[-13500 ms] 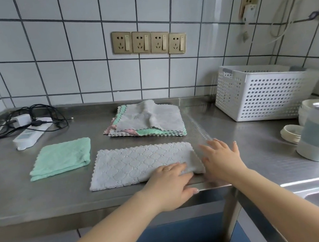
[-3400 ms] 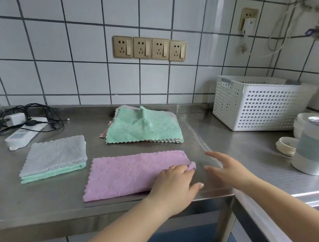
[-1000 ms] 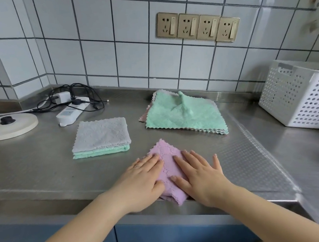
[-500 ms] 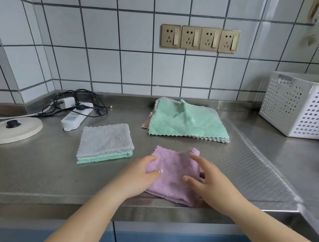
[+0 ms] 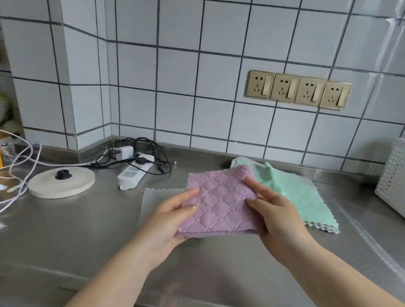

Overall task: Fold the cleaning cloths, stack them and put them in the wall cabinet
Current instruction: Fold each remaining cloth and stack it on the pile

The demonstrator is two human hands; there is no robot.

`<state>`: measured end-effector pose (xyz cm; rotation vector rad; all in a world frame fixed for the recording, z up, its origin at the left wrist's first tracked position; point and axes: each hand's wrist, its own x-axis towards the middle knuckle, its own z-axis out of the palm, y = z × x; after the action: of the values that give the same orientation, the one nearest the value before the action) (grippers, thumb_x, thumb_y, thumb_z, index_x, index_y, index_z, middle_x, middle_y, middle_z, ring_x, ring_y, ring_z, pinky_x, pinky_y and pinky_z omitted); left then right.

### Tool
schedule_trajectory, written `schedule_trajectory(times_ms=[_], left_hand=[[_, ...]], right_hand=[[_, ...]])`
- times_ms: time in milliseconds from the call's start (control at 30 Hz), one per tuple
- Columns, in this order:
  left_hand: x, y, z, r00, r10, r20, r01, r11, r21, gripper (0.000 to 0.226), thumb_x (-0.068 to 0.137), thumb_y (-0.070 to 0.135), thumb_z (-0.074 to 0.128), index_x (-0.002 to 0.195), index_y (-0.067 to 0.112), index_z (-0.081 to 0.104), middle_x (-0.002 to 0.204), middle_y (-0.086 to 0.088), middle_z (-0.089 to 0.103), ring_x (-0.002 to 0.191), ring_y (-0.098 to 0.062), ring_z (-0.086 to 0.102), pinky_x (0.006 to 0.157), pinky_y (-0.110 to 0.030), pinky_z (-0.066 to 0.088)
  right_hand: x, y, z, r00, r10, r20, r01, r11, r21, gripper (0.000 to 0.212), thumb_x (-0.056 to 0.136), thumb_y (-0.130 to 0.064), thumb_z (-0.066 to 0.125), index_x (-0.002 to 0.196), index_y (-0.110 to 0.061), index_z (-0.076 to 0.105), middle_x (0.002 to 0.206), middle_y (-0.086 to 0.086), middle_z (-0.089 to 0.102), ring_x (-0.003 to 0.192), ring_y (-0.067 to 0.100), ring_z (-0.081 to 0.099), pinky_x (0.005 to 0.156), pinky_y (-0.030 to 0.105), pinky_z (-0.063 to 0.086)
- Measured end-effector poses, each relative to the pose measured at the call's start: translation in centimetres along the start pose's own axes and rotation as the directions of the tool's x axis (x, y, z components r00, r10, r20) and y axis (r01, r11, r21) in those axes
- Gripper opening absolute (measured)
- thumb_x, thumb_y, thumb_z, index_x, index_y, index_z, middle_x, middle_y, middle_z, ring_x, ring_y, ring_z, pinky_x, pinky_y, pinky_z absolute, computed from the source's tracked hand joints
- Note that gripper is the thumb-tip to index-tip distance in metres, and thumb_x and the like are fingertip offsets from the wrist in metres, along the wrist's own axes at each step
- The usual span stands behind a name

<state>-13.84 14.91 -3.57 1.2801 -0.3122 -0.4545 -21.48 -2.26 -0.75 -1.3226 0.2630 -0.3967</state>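
Lifted off the tabletop [image 5: 61,237] since half a second ago, the folded pink cloth [image 5: 221,203] now hangs between both hands above the folded stack, where earlier it lay pressed flat near the front edge. The left hand [image 5: 165,225] holds its left side, thumb on top and fingers beneath; the right hand [image 5: 272,211] pinches the right side, thumb and forefinger closed on the fabric. Behind and below the cloth only a pale corner of the grey folded cloth [image 5: 151,200] shows; the rest of that stack is hidden, so how squarely the pink one sits over it cannot be told. To the right, toward the back edge, lies the pile of unfolded cloths [image 5: 301,197], mint green on top.

The step in hand looks to be setting this cloth on the stack. To do it well, keep both grips level so the layers do not slide apart, line the folded edge up with the grey cloth's edges, lower it flat, and let go only once it rests fully. A palm smoothed across the top would then settle it. Dropping one side first could spring the fold open.
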Motion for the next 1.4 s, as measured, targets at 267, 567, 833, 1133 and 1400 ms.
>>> schedule_trajectory(times_ms=[267, 567, 833, 1133, 1400], left_hand=[[4.0, 2.7, -6.1, 0.941, 0.27, -0.204, -0.171, 0.899, 0.402, 0.045, 0.086, 0.0, 0.06, 0.128, 0.018, 0.056, 0.132, 0.002, 0.053, 0.111, -0.002, 0.045, 0.097, -0.021, 0.031], [6.6, 0.3, -8.8, 0.937, 0.259, -0.235, -0.076, 0.806, 0.588, 0.046, 0.084, 0.002, 0.063, 0.128, 0.014, 0.055, 0.126, -0.002, 0.059, 0.099, -0.01, 0.056, 0.09, -0.021, 0.039], [7.0, -0.8, -9.7, 0.961, 0.217, -0.173, -0.048, 0.745, 0.666, 0.043, 0.084, 0.0, 0.059, 0.127, 0.008, 0.057, 0.136, 0.003, 0.051, 0.102, -0.003, 0.051, 0.087, -0.012, 0.033], [9.7, 1.3, -6.3, 0.872, 0.476, 0.109, -0.167, 0.08, 0.983, 0.045, 0.095, 0.015, 0.037, 0.14, 0.013, 0.042, 0.155, 0.0, 0.027, 0.145, -0.018, 0.014, 0.116, -0.03, 0.013], [11.4, -3.5, -6.6, 0.973, 0.23, 0.019, -0.004, -0.064, 0.998, 0.056, 0.095, 0.034, 0.013, 0.147, 0.017, 0.023, 0.157, -0.003, 0.018, 0.145, -0.02, 0.012, 0.119, -0.033, 0.002]], right_hand=[[7.2, 2.7, 5.6, 0.999, 0.048, 0.013, -0.039, 0.921, -0.387, 0.043, 0.091, 0.004, 0.038, 0.119, -0.02, 0.061, 0.093, -0.001, 0.06, 0.062, 0.014, 0.056, 0.045, 0.023, 0.053], [10.6, 5.8, 6.4, 0.991, 0.082, 0.105, 0.02, 0.691, -0.723, 0.039, 0.092, -0.009, 0.046, 0.126, -0.023, 0.059, 0.096, -0.003, 0.059, 0.051, 0.006, 0.049, 0.053, 0.015, 0.049], [9.9, 6.7, 5.9, 0.985, 0.007, 0.17, 0.133, 0.588, -0.798, 0.037, 0.091, -0.013, 0.048, 0.126, -0.02, 0.06, 0.107, -0.003, 0.065, 0.067, 0.007, 0.056, 0.05, 0.0, 0.038], [12.2, 6.3, 8.9, 0.914, -0.143, 0.379, 0.392, 0.073, -0.917, 0.045, 0.095, -0.021, 0.037, 0.14, -0.023, 0.041, 0.154, 0.0, 0.026, 0.144, 0.019, 0.019, 0.116, 0.047, 0.017], [12.2, 9.9, 8.8, 0.934, 0.03, 0.356, 0.357, -0.079, -0.931, 0.048, 0.099, -0.039, 0.019, 0.146, -0.031, 0.021, 0.157, -0.008, 0.015, 0.146, 0.014, 0.004, 0.114, 0.057, 0.001]])
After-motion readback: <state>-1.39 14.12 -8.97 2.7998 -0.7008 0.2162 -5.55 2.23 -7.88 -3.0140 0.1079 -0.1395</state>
